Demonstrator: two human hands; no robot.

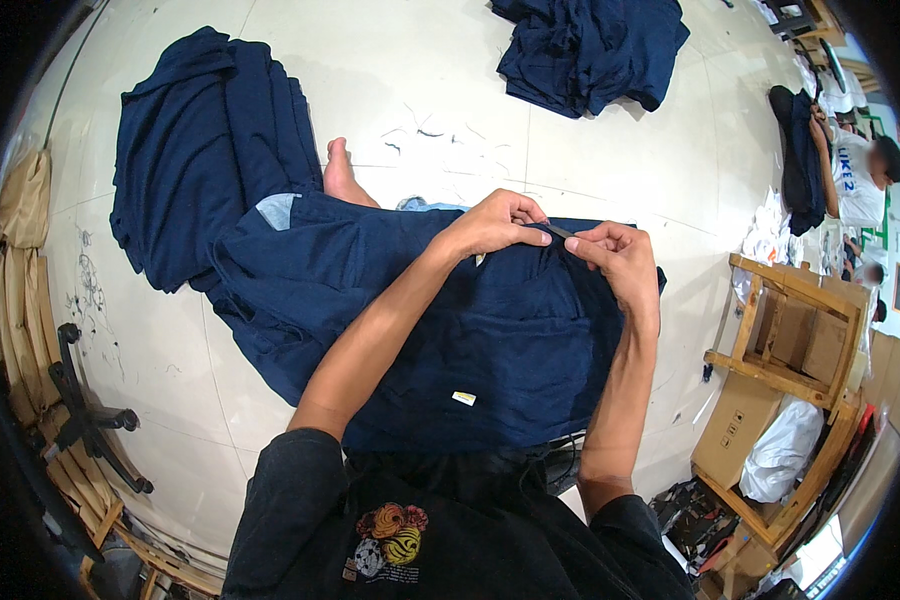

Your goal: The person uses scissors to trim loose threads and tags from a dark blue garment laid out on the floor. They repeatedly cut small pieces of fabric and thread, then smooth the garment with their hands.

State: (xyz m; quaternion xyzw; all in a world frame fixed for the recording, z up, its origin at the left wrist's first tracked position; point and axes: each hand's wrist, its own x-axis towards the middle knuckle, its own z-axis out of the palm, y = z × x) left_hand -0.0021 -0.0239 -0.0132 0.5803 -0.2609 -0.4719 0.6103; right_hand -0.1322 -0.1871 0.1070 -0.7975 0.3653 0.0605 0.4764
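Observation:
A navy blue garment (450, 340) lies spread across my lap, with a small white and yellow label on it. My left hand (500, 222) pinches a fold at the garment's upper edge between thumb and fingers. Close beside it, my right hand (615, 255) is closed on a small grey metal tool (559, 231), narrow like a blade, its tip at the pinched cloth. Most of the tool is hidden in my fingers. A light blue patch (278, 211) shows at the garment's left end.
Folded navy garments (215, 150) lie at the left, touching the one on my lap. Another navy pile (590, 50) sits at the far side. Thread scraps (430, 133) dot the tiled floor. A wooden stool (790, 330) and cardboard box (735, 425) stand right; other people sit beyond.

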